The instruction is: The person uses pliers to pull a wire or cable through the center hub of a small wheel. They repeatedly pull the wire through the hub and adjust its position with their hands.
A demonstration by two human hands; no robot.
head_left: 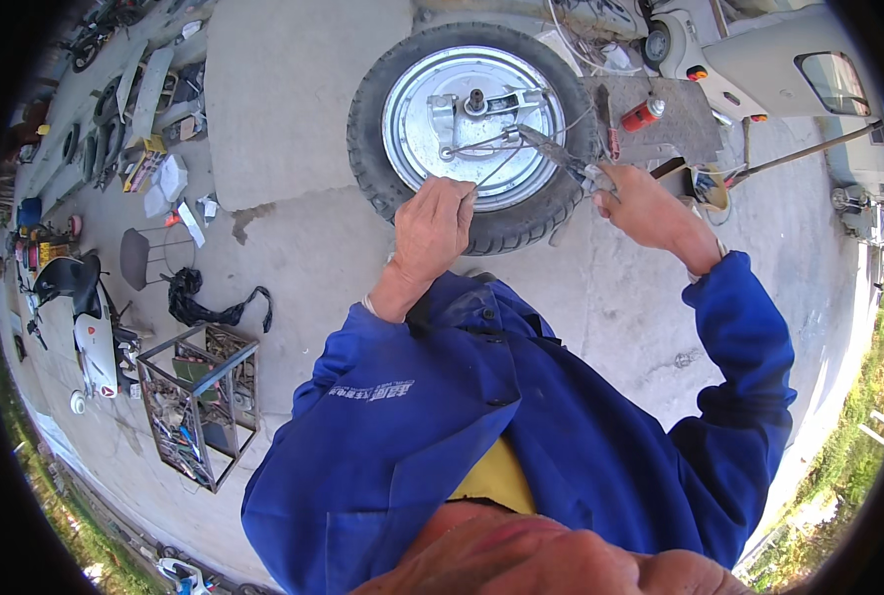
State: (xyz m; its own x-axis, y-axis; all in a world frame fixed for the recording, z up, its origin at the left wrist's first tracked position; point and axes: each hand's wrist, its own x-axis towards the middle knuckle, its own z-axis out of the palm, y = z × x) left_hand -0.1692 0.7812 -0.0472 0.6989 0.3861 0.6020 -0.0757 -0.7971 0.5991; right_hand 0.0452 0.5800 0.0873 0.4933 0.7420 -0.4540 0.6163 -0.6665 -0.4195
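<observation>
A wheel with a thick black tyre (380, 109) and silver hub plate (422, 134) lies flat in front of me. On the plate are a central axle (476, 101), a bracket and a thin cable (493, 171). My left hand (427, 230) is closed at the wheel's near left edge, its fingertips pinched on the cable. My right hand (650, 213) grips long pliers (551, 151) from the right, their jaws on the fitting by the cable below the axle; whether they clamp it I cannot tell.
A red spray can (642, 116) and tools rest on a metal plate (690, 134) at the right. A white vehicle (769, 69) stands behind. Leftward are a scooter (100, 352), a stool (142, 258), black plastic (194, 296), scattered parts and a metal tool rack (199, 407).
</observation>
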